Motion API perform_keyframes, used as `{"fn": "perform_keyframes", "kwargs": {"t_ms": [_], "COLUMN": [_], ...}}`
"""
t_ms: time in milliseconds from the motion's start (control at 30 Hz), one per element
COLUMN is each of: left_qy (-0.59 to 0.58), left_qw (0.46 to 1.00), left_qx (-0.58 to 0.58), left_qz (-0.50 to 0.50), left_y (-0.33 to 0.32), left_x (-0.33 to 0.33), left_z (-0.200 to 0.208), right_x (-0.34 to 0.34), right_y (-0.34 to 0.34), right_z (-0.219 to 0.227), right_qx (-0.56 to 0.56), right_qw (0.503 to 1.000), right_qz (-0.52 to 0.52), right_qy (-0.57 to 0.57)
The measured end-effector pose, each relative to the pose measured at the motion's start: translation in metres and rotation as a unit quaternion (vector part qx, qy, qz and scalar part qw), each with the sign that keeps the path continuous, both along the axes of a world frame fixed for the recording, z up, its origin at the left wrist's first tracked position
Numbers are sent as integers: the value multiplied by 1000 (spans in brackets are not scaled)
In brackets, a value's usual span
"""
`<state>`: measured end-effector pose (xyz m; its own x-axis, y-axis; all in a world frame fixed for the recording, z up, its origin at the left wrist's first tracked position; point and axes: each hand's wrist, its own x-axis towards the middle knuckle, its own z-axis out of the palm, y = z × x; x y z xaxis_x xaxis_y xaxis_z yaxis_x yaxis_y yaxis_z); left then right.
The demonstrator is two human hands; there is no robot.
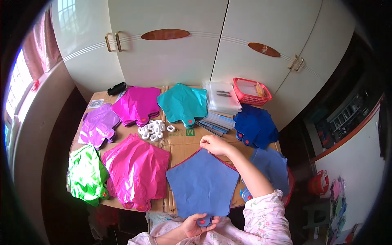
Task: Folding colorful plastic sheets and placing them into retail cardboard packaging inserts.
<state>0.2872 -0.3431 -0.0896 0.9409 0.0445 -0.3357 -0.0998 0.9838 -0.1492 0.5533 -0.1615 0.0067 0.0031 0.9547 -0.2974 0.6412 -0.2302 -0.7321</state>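
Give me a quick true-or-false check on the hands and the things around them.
1. The right hand pinches the top corner of the blue pentagon. True.
2. The left hand is on the green stack. False: it is at the pentagon's bottom tab.
3. The clear sleeves lie left of the red basket. True.
4. The white rings are inside the basket. False: they lie on the cardboard.

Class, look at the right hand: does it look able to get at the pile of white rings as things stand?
Probably yes: only flat cardboard seems to lie between the right hand and the white rings, though it would likely need to release the blue five-cornered piece first.
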Motion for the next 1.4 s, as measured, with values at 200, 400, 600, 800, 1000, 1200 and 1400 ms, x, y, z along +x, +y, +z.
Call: {"fn": "perform_keyframes", "kwargs": {"t_ms": [200, 400, 600, 800, 1000, 1200, 1400], "left_qy": [-76, 134, -49, 179, 72, 67, 179], "left_qw": [996, 989, 998, 981, 995, 996, 981], "left_qx": [-50, 42, -13, 46, -54, -9, 50], "left_qz": [-26, -47, -27, -52, -36, -62, -61], "left_y": [1, 6, -3, 9, 1, -13, -3], "left_x": [0, 12, 3, 16, 11, 6, 12], "left_z": [-21, 36, -23, 62, 15, 1, 62], "right_x": [16, -5, -7, -8, -8, -7, -3], "right_y": [0, -3, -1, 2, 3, 0, -7], "right_z": [-19, 11, 1, -2, -4, 4, 0], "right_qx": [-29, -68, 17, -25, 42, -39, -20], "right_qw": [997, 994, 997, 991, 983, 983, 981], "right_qz": [-37, 8, 22, 48, 41, 110, 136], "right_qy": [-62, -90, -78, -122, -174, -140, -139]}}
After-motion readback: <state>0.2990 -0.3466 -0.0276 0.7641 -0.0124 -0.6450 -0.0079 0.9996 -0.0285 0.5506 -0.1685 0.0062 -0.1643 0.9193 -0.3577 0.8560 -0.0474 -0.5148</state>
